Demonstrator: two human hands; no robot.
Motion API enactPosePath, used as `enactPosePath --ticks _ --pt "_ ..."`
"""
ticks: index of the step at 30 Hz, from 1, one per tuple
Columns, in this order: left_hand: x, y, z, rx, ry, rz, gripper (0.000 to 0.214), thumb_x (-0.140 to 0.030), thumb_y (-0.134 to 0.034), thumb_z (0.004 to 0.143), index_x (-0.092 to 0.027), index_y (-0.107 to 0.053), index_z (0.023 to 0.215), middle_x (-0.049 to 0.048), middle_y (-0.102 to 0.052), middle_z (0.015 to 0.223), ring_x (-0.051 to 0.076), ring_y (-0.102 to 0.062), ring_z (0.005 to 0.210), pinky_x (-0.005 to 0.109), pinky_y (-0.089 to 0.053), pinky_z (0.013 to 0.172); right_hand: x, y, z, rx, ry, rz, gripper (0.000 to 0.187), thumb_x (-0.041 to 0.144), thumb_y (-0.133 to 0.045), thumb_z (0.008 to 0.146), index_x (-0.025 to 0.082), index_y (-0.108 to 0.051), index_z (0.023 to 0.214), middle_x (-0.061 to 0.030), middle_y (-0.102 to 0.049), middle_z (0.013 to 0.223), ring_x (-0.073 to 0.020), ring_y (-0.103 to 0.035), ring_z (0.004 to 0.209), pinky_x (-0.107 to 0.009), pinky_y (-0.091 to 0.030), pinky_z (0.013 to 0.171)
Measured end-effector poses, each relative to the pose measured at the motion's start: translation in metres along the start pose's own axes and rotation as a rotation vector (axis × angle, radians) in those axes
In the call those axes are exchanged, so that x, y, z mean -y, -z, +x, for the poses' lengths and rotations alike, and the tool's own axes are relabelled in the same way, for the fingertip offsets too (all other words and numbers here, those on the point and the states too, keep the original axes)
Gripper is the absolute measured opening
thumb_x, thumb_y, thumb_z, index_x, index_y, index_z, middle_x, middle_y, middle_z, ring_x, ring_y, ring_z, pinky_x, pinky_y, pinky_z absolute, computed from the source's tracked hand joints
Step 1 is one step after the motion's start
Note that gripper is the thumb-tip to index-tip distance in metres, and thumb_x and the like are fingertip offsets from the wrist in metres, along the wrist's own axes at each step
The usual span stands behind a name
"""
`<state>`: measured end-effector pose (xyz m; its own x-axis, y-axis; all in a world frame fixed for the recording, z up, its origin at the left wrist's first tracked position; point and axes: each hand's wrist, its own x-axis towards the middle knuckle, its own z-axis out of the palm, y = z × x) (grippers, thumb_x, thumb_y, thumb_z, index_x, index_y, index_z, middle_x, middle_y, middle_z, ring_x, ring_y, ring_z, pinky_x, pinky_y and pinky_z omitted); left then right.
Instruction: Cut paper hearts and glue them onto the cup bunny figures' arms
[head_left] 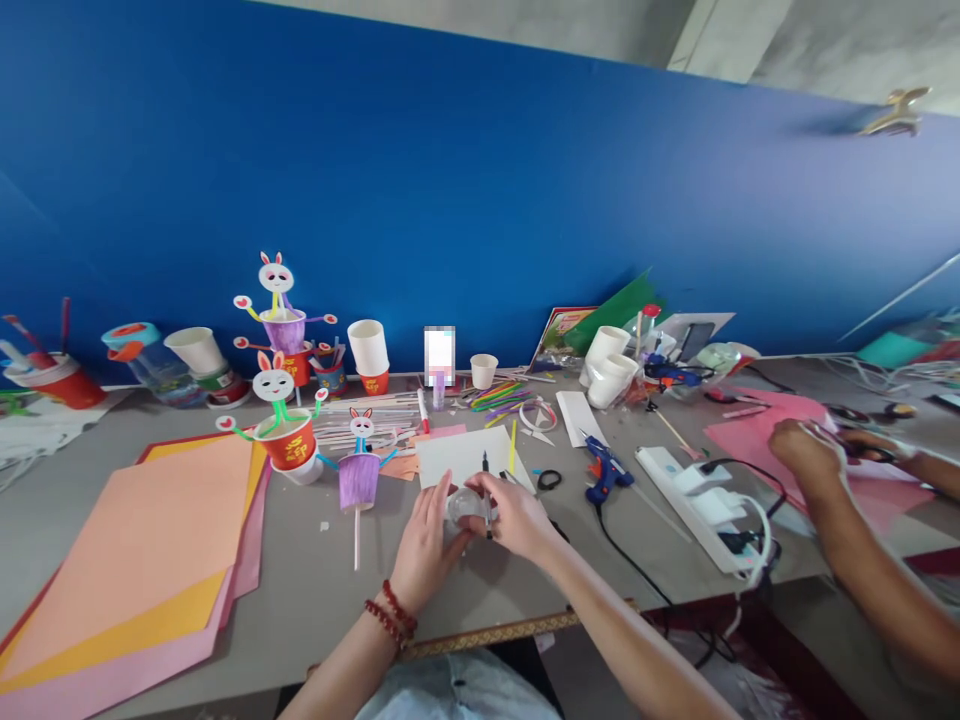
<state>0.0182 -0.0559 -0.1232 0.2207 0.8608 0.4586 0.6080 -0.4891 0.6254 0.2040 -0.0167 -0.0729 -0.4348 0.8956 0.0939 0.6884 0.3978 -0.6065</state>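
Note:
My left hand (426, 545) rests on the grey table (315, 580) and holds a small clear round object (463, 505) from the left side. My right hand (516, 515) is closed on a black pen (486, 492), its tip against the same clear object. A white sheet of paper (461, 455) lies just behind both hands. A red bead bracelet sits on my left wrist.
Coloured paper sheets (135, 560) lie at left. Paper-cup rabbit figures (289, 420) stand behind them, with cups (369, 350) and straws along the blue wall. A blue glue gun (606, 470) and a white power strip (697, 500) lie right. Another person's hands (814, 450) work over pink paper.

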Motion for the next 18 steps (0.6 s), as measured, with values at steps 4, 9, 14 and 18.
enactPosePath --ticks 4,9,14,18 --pt "-0.001 -0.002 -0.001 0.013 -0.022 -0.016 0.084 -0.018 -0.061 0.089 -0.023 -0.012 0.156 0.0153 -0.061 0.124 0.030 -0.061 0.112 0.052 -0.051 0.097 0.010 0.003 -0.004 0.069 0.046 -0.056 0.048 0.039 -0.080 0.072 0.020 -0.065 0.113 -0.0091 -0.075 0.097 -0.0241 -0.069 0.082 -0.030 -0.047 0.071" --pt "0.000 -0.001 -0.003 0.017 -0.012 -0.036 0.087 -0.029 -0.070 0.086 -0.022 -0.016 0.155 0.0190 -0.053 0.137 0.032 -0.056 0.125 0.052 -0.049 0.103 -0.005 0.023 0.002 -0.049 -0.016 -0.314 0.042 0.042 -0.073 0.079 0.025 -0.066 0.117 -0.0070 -0.075 0.098 -0.0245 -0.070 0.089 -0.028 -0.048 0.074" --pt "0.002 0.002 -0.004 0.012 0.004 0.020 0.065 -0.024 -0.061 0.090 -0.021 -0.031 0.148 0.0166 -0.052 0.140 0.029 -0.052 0.131 0.050 -0.046 0.108 -0.061 0.057 0.029 -0.216 -0.283 -0.512 0.042 0.031 -0.059 0.089 0.016 -0.056 0.129 -0.0172 -0.074 0.104 -0.0309 -0.069 0.091 -0.035 -0.046 0.073" --pt "0.004 0.005 -0.004 -0.010 -0.016 0.034 0.053 -0.020 -0.057 0.092 -0.020 -0.039 0.142 0.0153 -0.054 0.137 0.027 -0.053 0.129 0.048 -0.046 0.109 -0.086 0.065 0.040 -0.163 -0.304 -0.575 0.040 0.028 -0.065 0.087 0.017 -0.058 0.125 -0.0144 -0.075 0.103 -0.0302 -0.070 0.093 -0.033 -0.046 0.074"
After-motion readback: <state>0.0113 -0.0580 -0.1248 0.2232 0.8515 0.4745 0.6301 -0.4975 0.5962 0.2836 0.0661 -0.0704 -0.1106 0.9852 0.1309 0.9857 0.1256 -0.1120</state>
